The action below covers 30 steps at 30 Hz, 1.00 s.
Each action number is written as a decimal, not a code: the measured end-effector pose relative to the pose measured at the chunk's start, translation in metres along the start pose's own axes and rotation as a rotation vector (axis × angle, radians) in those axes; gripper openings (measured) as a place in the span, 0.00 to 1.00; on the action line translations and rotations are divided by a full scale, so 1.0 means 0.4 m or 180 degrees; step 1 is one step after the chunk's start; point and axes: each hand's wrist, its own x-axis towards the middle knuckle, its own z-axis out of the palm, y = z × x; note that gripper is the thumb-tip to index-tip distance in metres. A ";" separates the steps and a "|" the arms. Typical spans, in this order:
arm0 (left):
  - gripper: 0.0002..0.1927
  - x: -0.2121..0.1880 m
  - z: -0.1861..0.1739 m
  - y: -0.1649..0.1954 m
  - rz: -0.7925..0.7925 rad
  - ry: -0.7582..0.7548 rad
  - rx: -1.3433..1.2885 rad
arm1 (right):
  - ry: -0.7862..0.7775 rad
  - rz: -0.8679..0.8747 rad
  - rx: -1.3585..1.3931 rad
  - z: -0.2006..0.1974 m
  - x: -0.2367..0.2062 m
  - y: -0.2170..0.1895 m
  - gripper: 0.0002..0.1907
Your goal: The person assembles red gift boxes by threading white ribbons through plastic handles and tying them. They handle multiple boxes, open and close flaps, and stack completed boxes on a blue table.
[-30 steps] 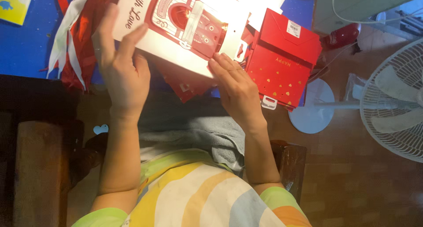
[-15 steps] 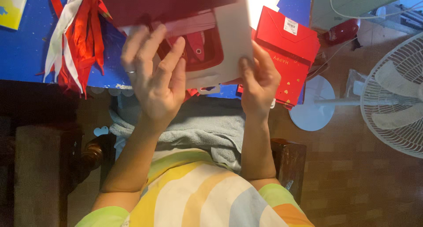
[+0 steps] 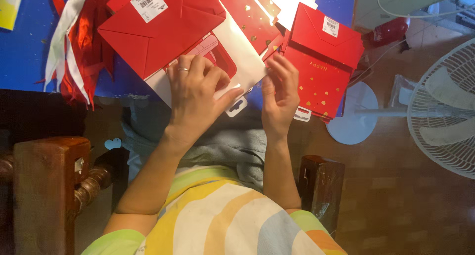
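Both hands (image 3: 198, 94) on white card (image 3: 245, 62)

Your left hand (image 3: 195, 94) lies on the card packet (image 3: 232, 62), under the big envelope (image 3: 163, 27). Your right hand (image 3: 279, 94) is beside it. Ribbons (image 3: 74, 47) lie far left, the fan (image 3: 445, 106) far right.

Red envelope (image 3: 163, 32) — gold-heart-speckled packet (image 3: 321, 72)
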 end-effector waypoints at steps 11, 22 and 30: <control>0.12 0.006 0.029 0.004 0.0110 -0.0070 0.0003 | -0.0147 0.0323 -0.0490 -0.001 -0.067 0.028 0.03; 0.10 0.026 0.024 0.014 -0.0022 -0.0020 -0.0776 | -0.0131 0.0324 -0.0295 0.007 -0.068 0.024 0.06; 0.11 0.023 0.030 0.012 -0.0113 -0.0069 -0.1095 | 0.0051 0.0172 -0.0521 0.025 -0.050 0.026 0.07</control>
